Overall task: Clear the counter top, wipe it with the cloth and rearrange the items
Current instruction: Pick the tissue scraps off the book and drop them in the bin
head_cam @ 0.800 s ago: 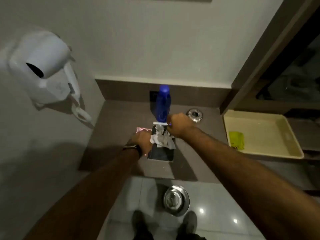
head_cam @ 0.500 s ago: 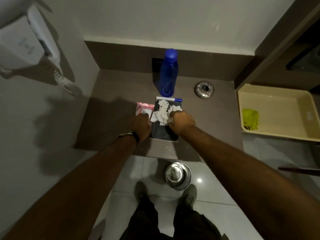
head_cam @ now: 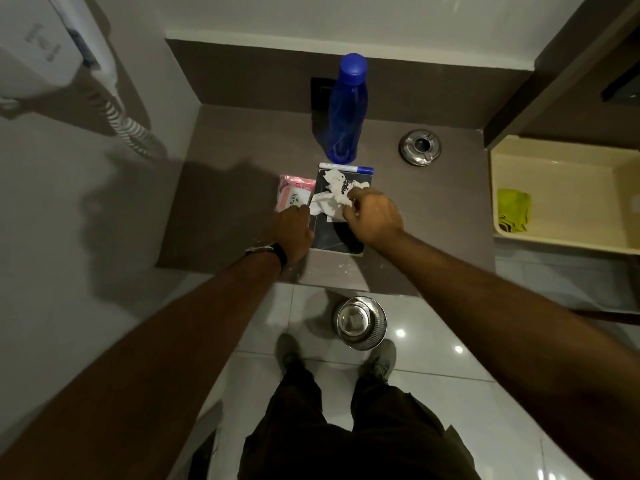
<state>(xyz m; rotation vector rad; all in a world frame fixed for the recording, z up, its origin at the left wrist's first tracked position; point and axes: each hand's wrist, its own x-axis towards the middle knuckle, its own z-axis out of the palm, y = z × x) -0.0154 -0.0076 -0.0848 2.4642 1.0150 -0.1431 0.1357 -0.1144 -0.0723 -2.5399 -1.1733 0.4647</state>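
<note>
On the floor nearest the person stands a steel bin (head_cam: 360, 322), directly below the counter (head_cam: 221, 174) edge. Small white crumbs lie along that front edge. On the counter, the left hand (head_cam: 294, 232) rests against the left side of a dark book (head_cam: 341, 237), fingers curled and apparently empty, though their exact grip cannot be told. The right hand (head_cam: 374, 216) is pinched onto crumpled white tissue (head_cam: 329, 199) lying on the book. Just left sits a pink packet (head_cam: 294, 194); a marker pen (head_cam: 346, 167) lies along the book's far edge, with a blue bottle (head_cam: 346, 109) upright behind it and a steel ashtray (head_cam: 420, 147) to the right. The green cloth (head_cam: 513, 210) lies in a cream tray (head_cam: 554, 240) well apart, unused. Risk: the tissue looks torn and loose, so lifting it could shed scraps onto the counter or floor rather than into the bin; a sweeping lift might also nudge the pen or tip the tall bottle. Against the earlier frame, the right hand has moved from the far edge near the pen back onto the tissue, and the view has tilted downward.
</note>
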